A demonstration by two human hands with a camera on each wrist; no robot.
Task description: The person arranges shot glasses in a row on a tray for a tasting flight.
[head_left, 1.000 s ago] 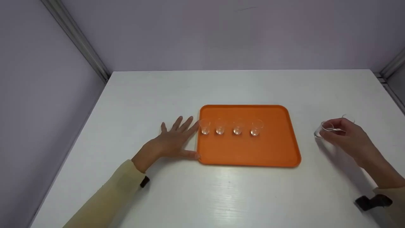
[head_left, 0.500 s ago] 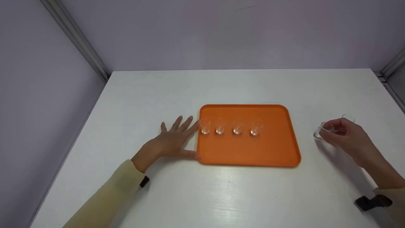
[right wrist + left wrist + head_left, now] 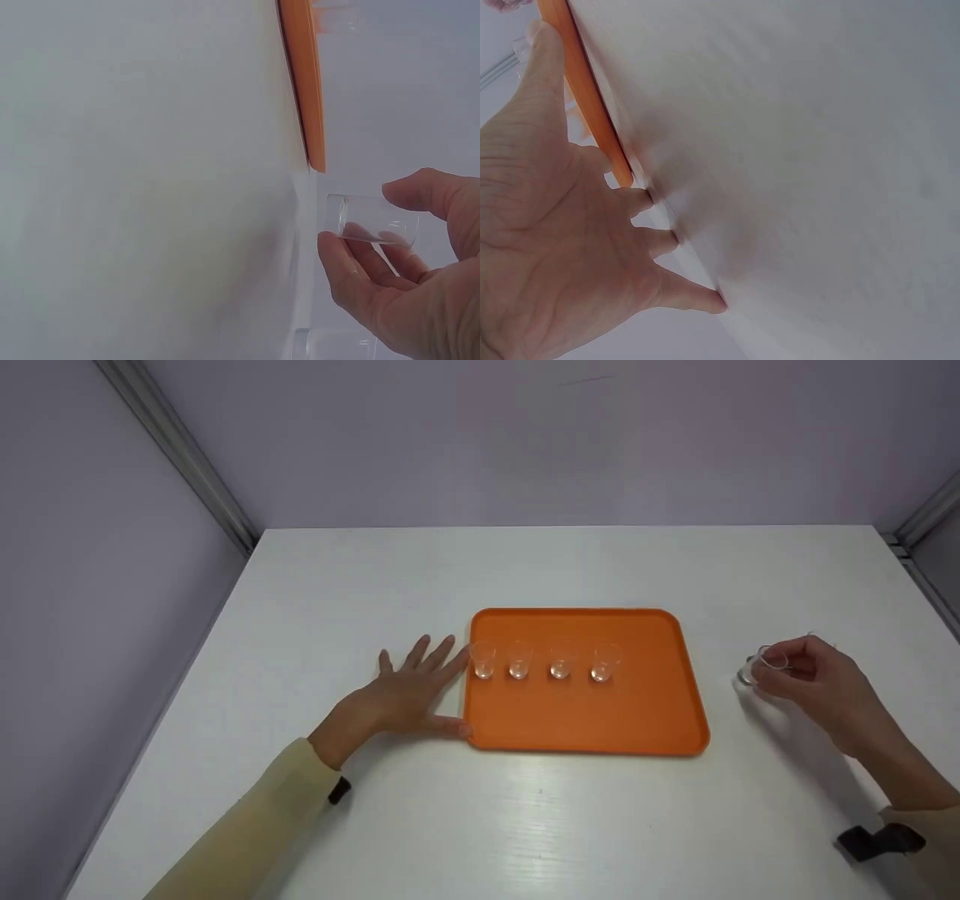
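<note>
An orange tray (image 3: 600,720) lies mid-table with several small clear cups in a row, from the leftmost (image 3: 483,660) to the rightmost (image 3: 602,662). My left hand (image 3: 420,690) rests flat on the table, fingers spread, thumb and forefinger touching the tray's left edge (image 3: 585,97); the left wrist view shows this hand (image 3: 570,225) empty. To the right of the tray my right hand (image 3: 772,671) pinches another clear cup (image 3: 754,667) between thumb and fingers. In the right wrist view this cup (image 3: 371,219) sits in the hand (image 3: 390,255), its base close to the table.
A second loose clear cup (image 3: 334,345) stands on the white table (image 3: 525,825) just behind my right hand. Lilac walls with metal corner posts (image 3: 180,450) close in the table at the back and both sides.
My right hand has edged slightly left with the cup in its fingers. The left hand and the tray have stayed put.
</note>
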